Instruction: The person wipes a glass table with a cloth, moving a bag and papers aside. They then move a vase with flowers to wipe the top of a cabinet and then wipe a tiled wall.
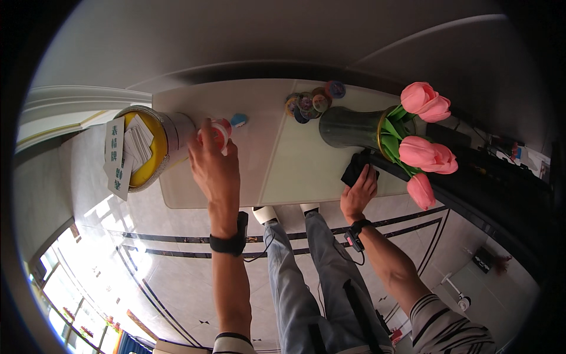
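My left hand (pixel 215 170) has its fingers around a small red-and-white lidded container (pixel 219 132) on the table's left part. One finger reaches over its lid, and the hand hides part of it. Just right of the container lies a small blue-and-white piece (pixel 239 120). At the table's right, my right hand (pixel 359 194) holds a folded black cloth (pixel 353 170) against the tabletop, its fingers laid over the fabric. Right behind the cloth stands a dark glass vase (pixel 351 127) of pink tulips (pixel 426 155).
A cylindrical bin (pixel 179 130) with a yellow interior, full of white cards (pixel 139 144), stands at the left. Several round coloured discs (pixel 306 102) lie at the back of the pale table (pixel 292 177). A black surface (pixel 477 199) borders the right side.
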